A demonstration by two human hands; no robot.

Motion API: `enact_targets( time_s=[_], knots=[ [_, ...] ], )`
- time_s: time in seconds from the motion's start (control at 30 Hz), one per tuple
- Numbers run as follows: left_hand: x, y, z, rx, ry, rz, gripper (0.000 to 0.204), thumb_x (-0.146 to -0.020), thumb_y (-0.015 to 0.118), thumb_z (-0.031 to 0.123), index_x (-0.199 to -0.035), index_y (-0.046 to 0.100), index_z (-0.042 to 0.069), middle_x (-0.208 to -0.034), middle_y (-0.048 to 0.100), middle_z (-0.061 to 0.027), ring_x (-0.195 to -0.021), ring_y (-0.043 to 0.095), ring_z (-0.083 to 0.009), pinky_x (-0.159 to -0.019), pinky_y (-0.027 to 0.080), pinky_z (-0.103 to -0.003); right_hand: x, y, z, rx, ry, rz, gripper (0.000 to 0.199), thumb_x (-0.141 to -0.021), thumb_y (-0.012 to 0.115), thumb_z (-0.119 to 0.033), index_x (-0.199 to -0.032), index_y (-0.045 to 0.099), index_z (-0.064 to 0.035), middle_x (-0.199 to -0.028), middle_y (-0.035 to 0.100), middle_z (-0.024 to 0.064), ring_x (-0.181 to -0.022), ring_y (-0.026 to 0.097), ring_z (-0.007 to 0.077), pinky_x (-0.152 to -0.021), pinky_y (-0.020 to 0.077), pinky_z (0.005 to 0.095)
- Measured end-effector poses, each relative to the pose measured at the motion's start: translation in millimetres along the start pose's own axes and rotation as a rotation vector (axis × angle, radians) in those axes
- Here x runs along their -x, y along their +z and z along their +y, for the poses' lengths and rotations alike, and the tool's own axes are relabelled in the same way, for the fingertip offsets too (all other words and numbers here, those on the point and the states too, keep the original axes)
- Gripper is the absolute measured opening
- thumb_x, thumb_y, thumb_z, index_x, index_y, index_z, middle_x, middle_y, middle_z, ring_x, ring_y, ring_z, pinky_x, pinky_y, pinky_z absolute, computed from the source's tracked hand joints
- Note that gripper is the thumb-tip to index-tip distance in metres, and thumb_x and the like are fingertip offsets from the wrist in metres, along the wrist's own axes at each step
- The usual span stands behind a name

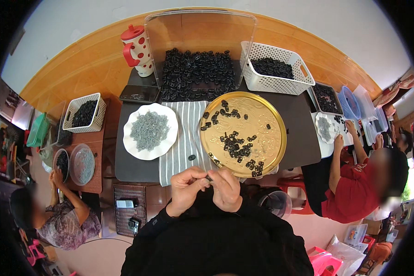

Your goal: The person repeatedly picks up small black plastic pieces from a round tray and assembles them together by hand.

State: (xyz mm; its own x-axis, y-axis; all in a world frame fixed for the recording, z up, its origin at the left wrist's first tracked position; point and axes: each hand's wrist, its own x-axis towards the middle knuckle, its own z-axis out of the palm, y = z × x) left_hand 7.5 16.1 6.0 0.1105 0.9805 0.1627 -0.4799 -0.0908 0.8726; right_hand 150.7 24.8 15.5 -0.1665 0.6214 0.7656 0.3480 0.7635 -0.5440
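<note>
Pinched between both hands, a small black part sits at the table's near edge; left hand and right hand seem to grip it together. Gold tray just beyond.

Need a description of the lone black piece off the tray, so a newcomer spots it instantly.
Start at the round gold tray. Just left of it lies a grey striped cloth; one small black piece sits alone on it, near the tray's lower-left rim. Every other loose black piece lies inside a tray or basket.
</note>
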Motion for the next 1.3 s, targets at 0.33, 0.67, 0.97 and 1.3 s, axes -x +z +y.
enact_targets(
  time_s=[0.33, 0.67, 0.97, 1.3],
  knots=[
    [-7, -9, 9, -0.146, -0.238, -0.034, 0.025, -0.085, 0.063, -0.004, -0.11, 0.064, -0.001, -0.083, 0.062, -0.0024, -0.072, 0.055, -0.0072, -0.062, 0.045, -0.021, -13, -41, 20, -0.468, 0.693, -0.432, 0.024, -0.083, 0.061, 0.001, -0.107, 0.062, 0.0029, -0.081, 0.061, 0.0086, -0.07, 0.054, 0.01, -0.063, 0.0442, 0.0262],
    [-7, -18, 6, -0.097, -0.202, 0.008, 0.025, -0.085, 0.064, -0.002, -0.11, 0.064, -0.002, -0.084, 0.063, -0.0018, -0.071, 0.053, -0.0057, -0.062, 0.044, -0.02, -171, -133, 138, -0.471, 0.824, 0.126, 0.044, -0.081, 0.064, -0.006, -0.121, 0.052, 0.0086, -0.083, 0.064, 0.0055, -0.073, 0.057, 0.0103, -0.065, 0.0469, 0.0238],
    [-10, -25, 0, -0.144, -0.312, 0.006, 0.021, -0.086, 0.065, 0.001, -0.107, 0.066, 0.001, -0.082, 0.063, 0.0003, -0.07, 0.053, -0.0049, -0.06, 0.042, -0.019, -112, -80, 162, 0.39, 0.371, -0.698, 0.019, -0.075, 0.064, -0.008, -0.09, 0.064, 0.0027, -0.083, 0.063, 0.0221, -0.076, 0.062, 0.0348, -0.068, 0.0487, 0.0404],
    [-17, -24, -1, -0.175, -0.328, 0.005, 0.021, -0.086, 0.065, 0.002, -0.107, 0.066, 0.0, -0.084, 0.064, -0.0011, -0.073, 0.054, -0.005, -0.063, 0.043, -0.02, -115, -59, 179, 0.517, 0.398, -0.822, 0.02, -0.073, 0.066, -0.012, -0.085, 0.061, 0.0029, -0.085, 0.06, 0.025, -0.082, 0.059, 0.042, -0.074, 0.0475, 0.0459]
  ],
)
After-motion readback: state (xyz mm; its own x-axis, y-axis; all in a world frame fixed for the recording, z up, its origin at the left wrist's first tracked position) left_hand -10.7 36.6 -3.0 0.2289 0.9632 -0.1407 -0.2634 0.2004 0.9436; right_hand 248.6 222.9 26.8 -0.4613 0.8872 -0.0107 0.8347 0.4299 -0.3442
